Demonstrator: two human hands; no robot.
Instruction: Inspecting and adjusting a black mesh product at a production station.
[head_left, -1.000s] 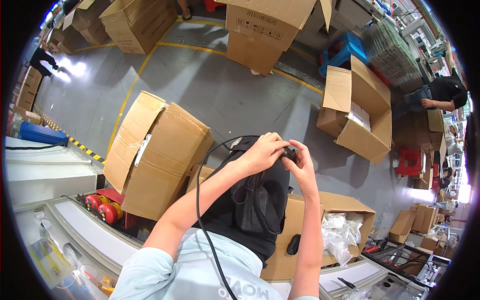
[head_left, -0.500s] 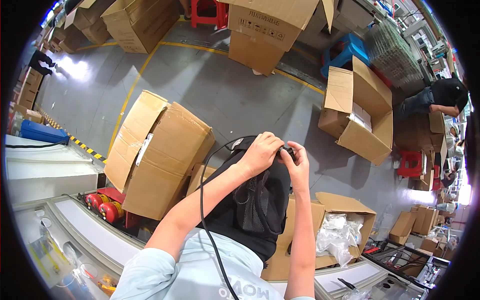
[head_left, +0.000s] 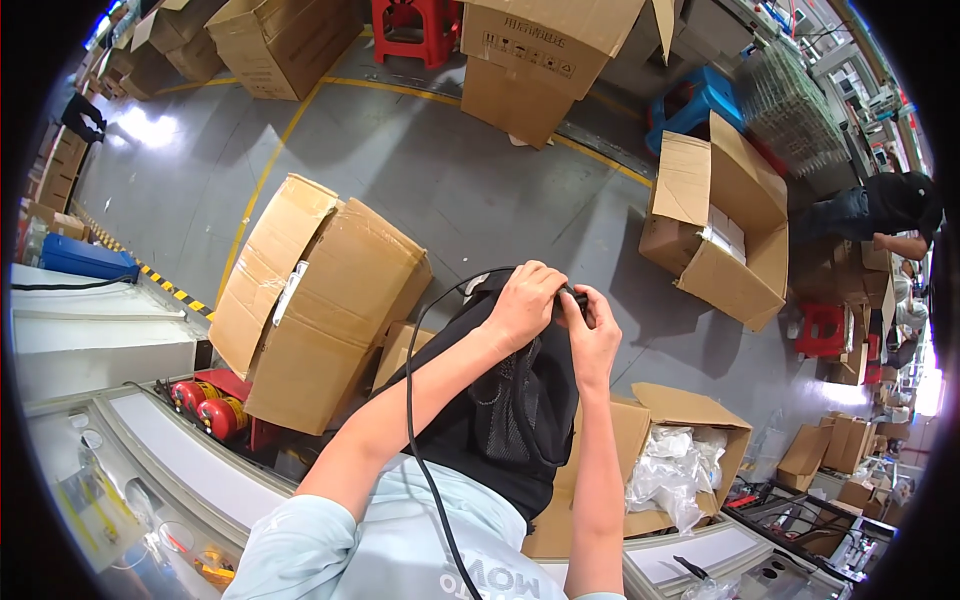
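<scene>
A thin black cable [head_left: 411,400] runs up from the lower edge, crosses over my left forearm and curves round to my fingers. My left hand [head_left: 528,303] is closed around its upper part, back of the hand upward. Beside it, my right hand [head_left: 596,338] pinches a small black end piece [head_left: 574,296] between thumb and fingers; its exact kind is too small to make out. Right below both hands lies a black bag [head_left: 515,420] with mesh pockets, against my body. My fingers hide part of the cable and the bag's top.
A large carton [head_left: 335,315] stands to the left, with red fire extinguishers [head_left: 222,418] beside it. At right are an open carton [head_left: 715,235] and one holding clear plastic bags [head_left: 675,470]. Another person [head_left: 890,210] stands at far right. Stools [head_left: 695,105] sit farther off.
My hands stay together on the black piece, with the right hand shifted very slightly and more of the piece showing. The person at far right has moved a little.
</scene>
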